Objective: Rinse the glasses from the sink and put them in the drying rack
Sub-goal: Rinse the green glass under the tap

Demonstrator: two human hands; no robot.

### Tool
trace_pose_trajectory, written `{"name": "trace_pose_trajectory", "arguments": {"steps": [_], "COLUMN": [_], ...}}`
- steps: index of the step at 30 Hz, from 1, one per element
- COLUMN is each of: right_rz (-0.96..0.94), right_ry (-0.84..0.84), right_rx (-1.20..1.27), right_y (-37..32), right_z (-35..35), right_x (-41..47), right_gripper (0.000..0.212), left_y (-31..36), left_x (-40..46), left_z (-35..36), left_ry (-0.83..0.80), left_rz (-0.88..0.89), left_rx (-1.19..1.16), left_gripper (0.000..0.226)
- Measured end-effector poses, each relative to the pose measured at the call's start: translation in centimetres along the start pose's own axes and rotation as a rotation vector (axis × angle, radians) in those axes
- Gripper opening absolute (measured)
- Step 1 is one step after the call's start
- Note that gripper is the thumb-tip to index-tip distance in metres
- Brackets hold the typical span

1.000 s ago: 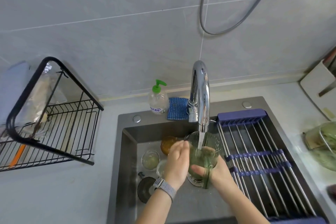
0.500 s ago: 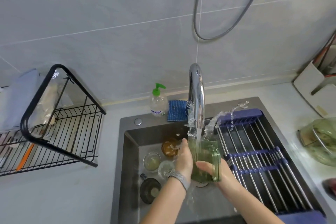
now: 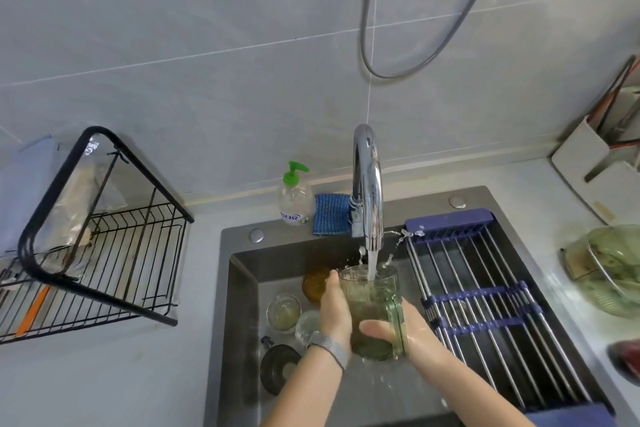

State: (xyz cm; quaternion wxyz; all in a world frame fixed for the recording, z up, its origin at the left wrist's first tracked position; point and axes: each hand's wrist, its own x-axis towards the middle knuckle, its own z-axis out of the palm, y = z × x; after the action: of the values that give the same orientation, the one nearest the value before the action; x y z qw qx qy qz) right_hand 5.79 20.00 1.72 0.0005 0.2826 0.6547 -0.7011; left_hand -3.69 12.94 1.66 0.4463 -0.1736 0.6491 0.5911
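Observation:
A green glass mug [image 3: 375, 308] stands upright under the running chrome tap [image 3: 367, 191], water pouring into it and splashing over the rim. My left hand [image 3: 335, 310] holds its left side, and my right hand [image 3: 405, 331] wraps the right side by the handle, thumb across the front. More glasses lie in the dark sink [image 3: 239, 305]: an amber one [image 3: 314, 282], a clear one [image 3: 283, 310] and another clear one [image 3: 306, 324] partly behind my wrist. The black wire drying rack [image 3: 100, 246] stands on the counter to the left.
A roll-up rack with purple ends [image 3: 485, 308] covers the sink's right half. A soap bottle [image 3: 294, 198] and blue sponge [image 3: 330, 213] sit behind the sink. A black strainer [image 3: 278, 366] lies in the basin. A green bowl [image 3: 613, 267] sits at right.
The mug has been turned more upright under the stream, and the splash over the roll-up rack has shrunk. The view has tilted up slightly; both hands keep their hold.

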Motion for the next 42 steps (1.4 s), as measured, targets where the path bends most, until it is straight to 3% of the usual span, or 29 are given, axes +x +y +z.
{"name": "trace_pose_trajectory", "arguments": {"steps": [3,7,12,14,18,20,23,24,27,29,31,34,35,38,40,42], "right_rz": [-0.056,-0.073,0.019,0.018,-0.059,-0.046,0.131,0.182,0.271,0.234,0.236,0.368,0.392,0.393,0.386,0.396], "right_ry": [0.033,-0.083,0.087,0.122,0.121,0.039,-0.191,-0.2,-0.032,0.221,0.368,0.499,0.477,0.307,0.141,0.012], "right_rx": [-0.019,-0.04,-0.055,-0.153,-0.321,-0.2,0.608,0.709,0.408,0.147,0.067,0.276,0.356,0.476,0.525,0.517], "right_y": [-0.4,-0.6,0.9,1.1,1.4,1.9,1.4,1.2,1.0,0.8,0.2,-0.4,-0.7,-2.0,-3.4,-4.2], "right_z": [-0.5,-0.3,-1.3,-1.6,-2.2,-2.7,-3.3,-3.3,-1.8,-1.3,-1.7,-2.4,-2.2,-1.8,-1.9,-2.5], "right_x": [0.2,-0.1,1.3,1.1,0.8,0.4,-0.7,-0.8,-0.1,0.9,1.5,1.7,1.6,1.5,1.3,1.1], "right_gripper": [0.062,0.071,0.076,0.073,0.084,0.091,0.088,0.085,0.06,0.054,0.055,0.022,0.017,0.027,0.036,0.036], "left_y": [0.2,-0.1,0.0,0.4,0.3,0.0,0.6,0.7,0.5,0.2,0.3,0.0,-0.2,-0.8,-0.7,-0.2], "left_x": [-0.7,1.6,0.0,0.6,0.8,1.2,0.8,0.5,-1.2,-1.6,-1.8,-0.9,-0.5,0.3,0.7,0.9], "left_z": [0.6,-0.3,-0.1,-1.4,-2.8,-2.9,-2.3,-2.0,-0.7,-0.2,-0.6,-2.3,-2.8,-3.3,-3.6,-3.9], "left_ry": [-0.012,0.042,-0.049,-0.124,-0.359,-0.38,-0.215,-0.167,-0.153,-0.273,-0.377,-0.199,-0.202,-0.478,-0.514,-0.54], "left_rz": [0.047,-0.068,0.091,0.023,-0.186,-0.131,0.108,0.242,0.538,0.553,0.465,0.281,0.159,-0.197,-0.221,-0.197], "left_rx": [0.029,-0.249,-0.065,-0.095,-0.2,-0.159,0.029,0.146,0.604,0.662,0.477,0.243,0.189,-0.237,-0.435,-0.473], "left_gripper": [0.069,0.074,0.034,0.026,0.037,0.048,0.058,0.061,0.064,0.059,0.047,0.037,0.04,0.063,0.068,0.064]}}
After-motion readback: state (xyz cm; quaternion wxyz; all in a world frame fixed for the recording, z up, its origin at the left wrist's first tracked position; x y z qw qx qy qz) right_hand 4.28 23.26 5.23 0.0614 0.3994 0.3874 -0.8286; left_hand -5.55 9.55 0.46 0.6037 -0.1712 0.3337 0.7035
